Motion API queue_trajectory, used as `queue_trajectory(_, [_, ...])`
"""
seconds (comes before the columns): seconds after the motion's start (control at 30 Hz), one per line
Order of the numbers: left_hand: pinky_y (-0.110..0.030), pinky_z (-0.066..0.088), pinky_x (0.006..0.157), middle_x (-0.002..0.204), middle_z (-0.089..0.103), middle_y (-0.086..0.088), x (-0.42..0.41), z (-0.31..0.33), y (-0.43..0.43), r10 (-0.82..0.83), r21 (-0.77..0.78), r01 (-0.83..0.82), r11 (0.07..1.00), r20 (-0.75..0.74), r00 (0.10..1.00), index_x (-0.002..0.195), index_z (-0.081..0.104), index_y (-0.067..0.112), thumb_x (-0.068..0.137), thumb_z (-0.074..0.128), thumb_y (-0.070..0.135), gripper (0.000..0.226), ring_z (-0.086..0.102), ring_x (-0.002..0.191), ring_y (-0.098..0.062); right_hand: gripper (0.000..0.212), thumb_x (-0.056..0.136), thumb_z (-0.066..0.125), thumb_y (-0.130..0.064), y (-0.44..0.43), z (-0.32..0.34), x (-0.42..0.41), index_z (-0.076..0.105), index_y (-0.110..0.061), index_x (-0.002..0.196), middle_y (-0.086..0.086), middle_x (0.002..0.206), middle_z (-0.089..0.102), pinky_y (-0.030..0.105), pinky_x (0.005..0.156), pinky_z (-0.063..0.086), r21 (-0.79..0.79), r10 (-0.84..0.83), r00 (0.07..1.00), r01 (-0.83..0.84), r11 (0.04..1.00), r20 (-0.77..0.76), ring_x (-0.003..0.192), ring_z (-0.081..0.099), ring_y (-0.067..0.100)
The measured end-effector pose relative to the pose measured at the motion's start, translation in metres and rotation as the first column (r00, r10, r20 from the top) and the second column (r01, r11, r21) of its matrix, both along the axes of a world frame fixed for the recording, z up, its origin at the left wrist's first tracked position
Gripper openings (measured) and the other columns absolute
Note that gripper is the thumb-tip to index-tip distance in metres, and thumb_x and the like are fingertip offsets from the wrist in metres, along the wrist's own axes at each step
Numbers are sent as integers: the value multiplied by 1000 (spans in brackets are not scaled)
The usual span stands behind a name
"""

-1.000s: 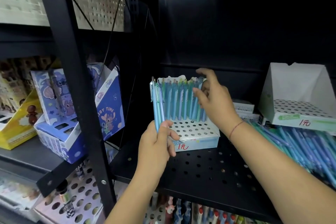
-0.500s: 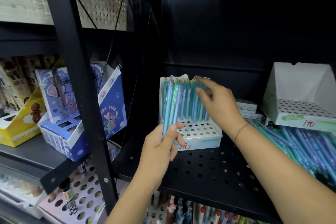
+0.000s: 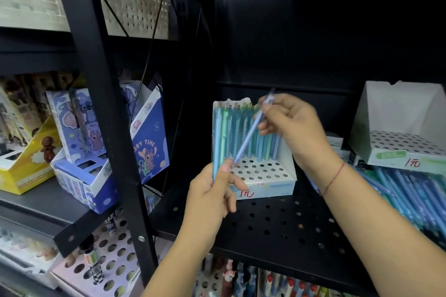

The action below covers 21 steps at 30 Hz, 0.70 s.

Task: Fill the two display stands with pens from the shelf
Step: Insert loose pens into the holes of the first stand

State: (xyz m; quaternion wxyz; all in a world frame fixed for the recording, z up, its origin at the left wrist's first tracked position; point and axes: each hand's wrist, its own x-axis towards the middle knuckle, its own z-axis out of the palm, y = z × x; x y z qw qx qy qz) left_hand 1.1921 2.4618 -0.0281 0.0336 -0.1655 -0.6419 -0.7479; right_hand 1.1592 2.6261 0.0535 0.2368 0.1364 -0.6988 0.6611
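White cardboard display stand [image 3: 398, 142] cut off at right edge, blurred pale-blue plastic pen [image 3: 248, 138] pinched by right hand [image 3: 289, 125], blue-green pens [image 3: 216, 147] gripped in left hand [image 3: 212, 190], white perforated centre stand [image 3: 265, 173] half filled

Right hand [image 3: 294, 128] pinches a tilted lilac pen [image 3: 248, 137], lower end beside the left hand [image 3: 210, 195] fingers [image 3: 223, 171] gripping an upright pen [image 3: 216, 142].

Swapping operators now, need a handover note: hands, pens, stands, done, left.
Left hand grips a bundle of pens upright.
Right hand pinches one pen by its top, tilted, before the left stand.
Left stand: back rows filled, front holes empty.
Right stand: empty.
Loose pens lie on the shelf at right.
Left to do: fill front holes, then right stand.
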Motion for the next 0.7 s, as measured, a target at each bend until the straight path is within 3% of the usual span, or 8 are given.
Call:
queue_trajectory(0.1, [-18,34,42,71,66,1,-1,-1,-1,35,25,-35,999,3,999,106,64,22,100,40,30,26,44,44,-9,7,94,55,-6,7,1,-2,59,-11,97,6,80,64,21,62,56,30,-234,961,240,970,-148,63,63,12])
queue_trajectory(0.2, [-19,34,43,71,66,0,-1,-1,0,36,4,-36,999,2,999,106,64,23,100,40,30,26,44,44,-9,13,93,56,-8,6,-8,-7,54,-16,103,9,82,63,31,66,58,186,-330,913,376,908,-239,70,66,21])
queue_trajectory(0.33, [-20,34,43,72,65,0,-1,-2,-1,38,-8,-38,999,-2,999,107,64,23,100,40,31,26,44,44,-9,24,94,56,-13,2,-19,-12,51,-23,114,4,79,62,45,72,56,392,-328,894,432,812,-306,73,65,21])
queue_trajectory(0.5, [-17,36,43,72,65,-1,-2,-2,-1,33,-16,-33,999,-3,999,106,65,24,100,41,31,26,44,44,-10,37,94,57,-12,3,-21,-12,45,-21,128,1,79,59,44,72,55,446,-334,882,459,768,-333,74,63,20])
queue_trajectory(0.7, [-16,36,44,72,65,-1,-2,-3,-1,23,-18,-23,1000,1,1000,107,65,24,100,41,31,26,44,45,-10,35,93,58,-15,5,-22,-14,51,-24,126,-3,87,58,37,69,53,497,-349,863,497,711,-365,72,57,11])
